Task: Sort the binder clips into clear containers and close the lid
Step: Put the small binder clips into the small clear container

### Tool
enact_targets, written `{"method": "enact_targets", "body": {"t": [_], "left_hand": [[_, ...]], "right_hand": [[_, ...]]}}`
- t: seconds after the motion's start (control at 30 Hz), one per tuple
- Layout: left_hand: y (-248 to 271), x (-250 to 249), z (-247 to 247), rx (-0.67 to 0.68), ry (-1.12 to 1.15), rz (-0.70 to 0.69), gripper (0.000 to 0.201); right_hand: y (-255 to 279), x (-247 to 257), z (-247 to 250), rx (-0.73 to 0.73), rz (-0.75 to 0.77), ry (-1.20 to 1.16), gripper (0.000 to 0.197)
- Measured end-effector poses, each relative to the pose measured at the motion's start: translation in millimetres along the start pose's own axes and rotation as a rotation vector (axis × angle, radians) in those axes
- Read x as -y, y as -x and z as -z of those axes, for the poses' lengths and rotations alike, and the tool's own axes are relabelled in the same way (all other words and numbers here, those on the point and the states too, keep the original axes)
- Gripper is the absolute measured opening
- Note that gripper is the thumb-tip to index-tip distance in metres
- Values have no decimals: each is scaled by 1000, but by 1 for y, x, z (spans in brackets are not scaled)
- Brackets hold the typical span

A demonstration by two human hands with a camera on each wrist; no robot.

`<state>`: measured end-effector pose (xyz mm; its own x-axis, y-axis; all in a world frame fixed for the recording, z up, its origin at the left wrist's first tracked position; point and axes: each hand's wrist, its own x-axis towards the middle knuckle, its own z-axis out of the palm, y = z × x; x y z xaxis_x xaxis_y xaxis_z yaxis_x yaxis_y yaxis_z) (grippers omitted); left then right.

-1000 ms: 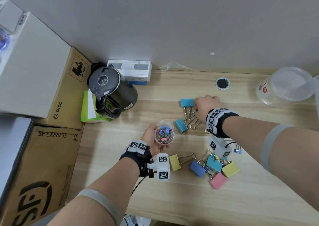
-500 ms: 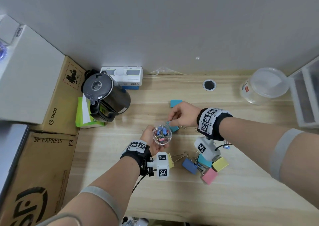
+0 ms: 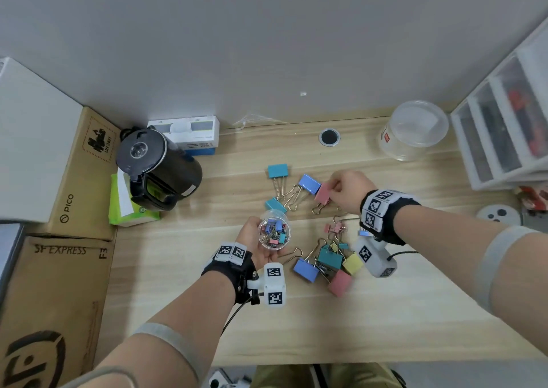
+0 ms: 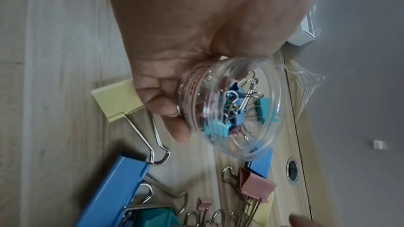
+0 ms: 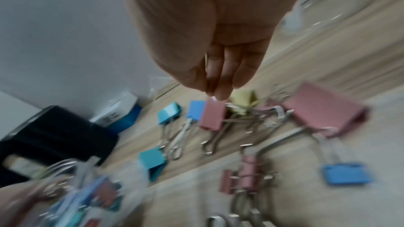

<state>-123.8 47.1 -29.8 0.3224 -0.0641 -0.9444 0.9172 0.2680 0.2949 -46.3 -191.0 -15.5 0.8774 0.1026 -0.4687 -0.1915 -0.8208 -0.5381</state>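
Left hand [image 3: 261, 248] grips the small clear container [image 3: 274, 233] of mini binder clips, mouth open, above the desk [image 3: 385, 313]. Right hand [image 3: 347, 190], fingers together, pinches the pink binder clip [image 3: 323, 193] lying on the desk beside a blue clip [image 3: 310, 183]. Risk: that clip looks too big for the small container and could jam or spill it; tangled wire handles may drag neighbours. Large lidded container [image 3: 415, 131] sits far right. Right wrist view is blurred; exact finger contact unclear.
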Motion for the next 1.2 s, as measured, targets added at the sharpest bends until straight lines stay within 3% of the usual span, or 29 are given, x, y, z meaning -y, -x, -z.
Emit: {"method": "enact_targets", "body": {"t": [0.13, 0.3, 0.53, 0.67, 1.2], "left_hand": [[2, 8, -7, 12, 36, 7, 39], [3, 14, -16, 9, 3, 30, 40], [6, 19, -22, 0, 3, 39, 41], [5, 21, -20, -4, -5, 53, 40], [-7, 17, -19, -34, -18, 45, 47]], "right_hand": [[8, -49, 15, -38, -133, 178, 17], [16, -69, 5, -48, -84, 184, 18], [5, -63, -9, -153, -15, 229, 30], [-6, -64, -13, -106, -79, 218, 25], [-20, -56, -11, 9, -99, 201, 17]]}}
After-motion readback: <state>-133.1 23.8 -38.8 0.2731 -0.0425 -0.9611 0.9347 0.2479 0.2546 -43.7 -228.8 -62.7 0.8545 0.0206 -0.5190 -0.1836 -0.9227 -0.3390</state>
